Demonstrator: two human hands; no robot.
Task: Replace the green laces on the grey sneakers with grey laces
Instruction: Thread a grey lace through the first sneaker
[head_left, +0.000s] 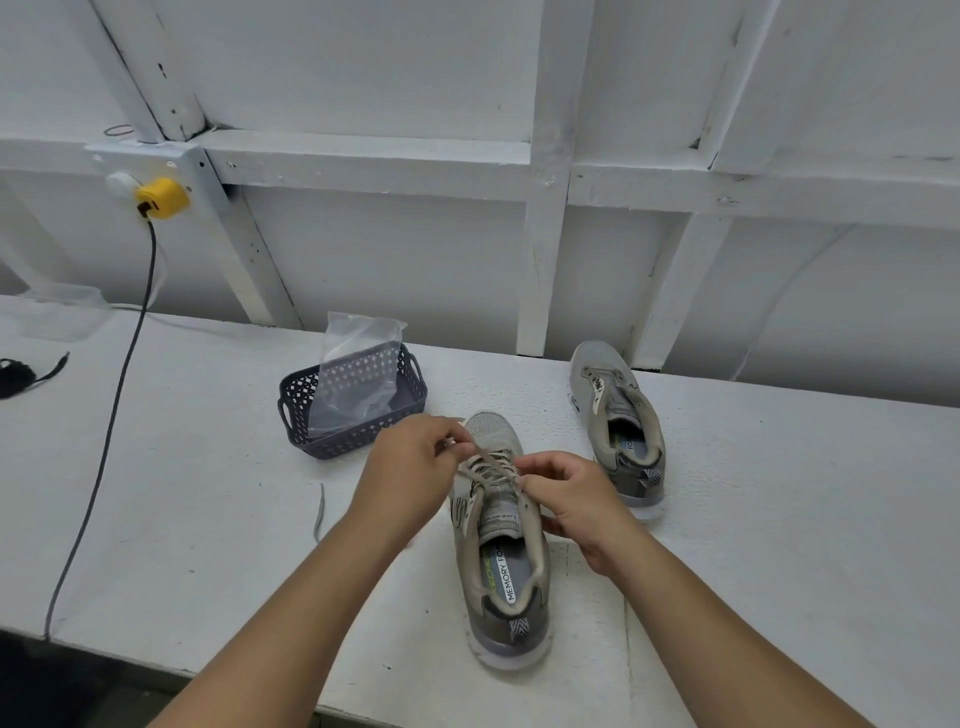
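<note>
A grey sneaker (506, 551) lies in front of me on the white table, toe pointing away, with a pale grey lace (488, 465) crossed through its lower eyelets. My left hand (410, 467) pinches one end of that lace at the left of the toe. My right hand (574, 493) pinches the lace at the right eyelets. A second grey sneaker (618, 415) stands to the right and further back, with no lace that I can make out. A short grey lace piece (319, 512) lies on the table left of my left forearm.
A dark plastic basket (306, 410) holding a clear plastic bag (358, 374) sits behind my left hand. A black cable (111, 415) runs from a yellow plug (161, 197) on the wall across the table's left. Something black (21, 374) lies at the far left edge.
</note>
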